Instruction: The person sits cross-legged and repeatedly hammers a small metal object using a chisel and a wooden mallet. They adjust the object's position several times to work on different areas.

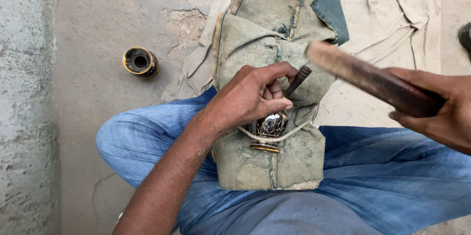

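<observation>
My left hand [252,95] pinches a short dark metal punch [299,79] and rests on a small black and brass vase [271,128]. The vase lies on a green cloth pad [267,164] over my lap, tied down by a pale cord [289,134]. The punch's lower end is hidden behind my fingers. My right hand [444,110] grips a dark wooden stick [365,77], raised to the right of the punch, its far end blurred.
A second small black and brass pot [140,62] stands on the concrete floor [98,29] at the left. A pale cloth [392,14] is spread on the ground beyond my knees. My legs in blue jeans [392,176] fill the lower frame.
</observation>
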The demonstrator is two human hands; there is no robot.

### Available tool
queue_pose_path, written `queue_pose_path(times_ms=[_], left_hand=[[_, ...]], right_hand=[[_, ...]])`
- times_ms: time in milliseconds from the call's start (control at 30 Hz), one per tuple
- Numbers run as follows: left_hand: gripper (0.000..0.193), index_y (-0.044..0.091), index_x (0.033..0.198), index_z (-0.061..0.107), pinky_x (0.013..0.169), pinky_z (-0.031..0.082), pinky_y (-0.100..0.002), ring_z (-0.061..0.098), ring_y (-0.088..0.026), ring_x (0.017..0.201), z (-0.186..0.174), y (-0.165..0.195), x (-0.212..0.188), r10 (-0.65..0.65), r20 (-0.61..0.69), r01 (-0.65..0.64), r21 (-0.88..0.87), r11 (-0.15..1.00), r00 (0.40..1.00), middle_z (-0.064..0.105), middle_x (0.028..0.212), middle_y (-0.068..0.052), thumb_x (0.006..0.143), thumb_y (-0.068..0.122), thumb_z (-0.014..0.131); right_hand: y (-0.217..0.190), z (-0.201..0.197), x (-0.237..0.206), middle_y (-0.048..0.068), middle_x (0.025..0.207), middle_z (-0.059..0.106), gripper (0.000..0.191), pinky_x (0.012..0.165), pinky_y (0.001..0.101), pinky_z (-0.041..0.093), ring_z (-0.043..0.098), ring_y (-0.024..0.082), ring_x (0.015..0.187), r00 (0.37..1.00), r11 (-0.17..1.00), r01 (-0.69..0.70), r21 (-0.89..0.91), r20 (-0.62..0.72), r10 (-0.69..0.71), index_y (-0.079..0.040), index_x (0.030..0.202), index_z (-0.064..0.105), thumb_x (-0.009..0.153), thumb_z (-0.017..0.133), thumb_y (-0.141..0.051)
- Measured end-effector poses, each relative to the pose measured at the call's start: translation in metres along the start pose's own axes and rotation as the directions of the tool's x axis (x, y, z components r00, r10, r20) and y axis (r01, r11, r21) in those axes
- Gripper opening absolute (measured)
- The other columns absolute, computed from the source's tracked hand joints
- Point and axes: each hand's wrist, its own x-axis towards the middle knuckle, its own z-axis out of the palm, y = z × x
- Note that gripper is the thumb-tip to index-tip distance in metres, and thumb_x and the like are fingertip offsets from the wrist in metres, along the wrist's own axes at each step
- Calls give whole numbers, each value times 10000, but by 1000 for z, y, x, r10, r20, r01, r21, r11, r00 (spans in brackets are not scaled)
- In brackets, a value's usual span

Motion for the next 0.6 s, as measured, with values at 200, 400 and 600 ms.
queue_pose_path(times_ms=[200, 400, 600], left_hand=[[503, 159, 1264, 660, 584, 546, -291, 675, -95, 649, 0, -1, -1, 5, 6, -5, 4, 1000, 1000, 694, 720, 10, 804, 202, 860], [511, 164, 1277, 660, 577, 552, -291, 673, -93, 648, 0, 0, -1, -16, 4, 16, 2, 1000, 1000, 692, 724, 11, 808, 205, 857], [518, 159, 1283, 660, 574, 542, -288, 665, -88, 651, -1, 2, -3, 13, -9, -13, -7, 1000, 1000, 683, 716, 10, 803, 196, 852]], right_hand=[[6, 6, 0, 85, 857, 707, 784, 697, 310, 664, 712, 179, 704, 997, 998, -57, 19, 49, 56, -183, 1496, 639, 762, 832, 12], [4, 7, 1, 91, 922, 711, 762, 752, 329, 655, 731, 182, 753, 999, 997, 46, 65, -13, -45, -132, 1487, 625, 770, 837, 16], [-2, 0, 1, 112, 951, 721, 780, 759, 337, 650, 748, 194, 782, 998, 998, 61, -12, -15, -61, -104, 1496, 628, 758, 851, 18]])
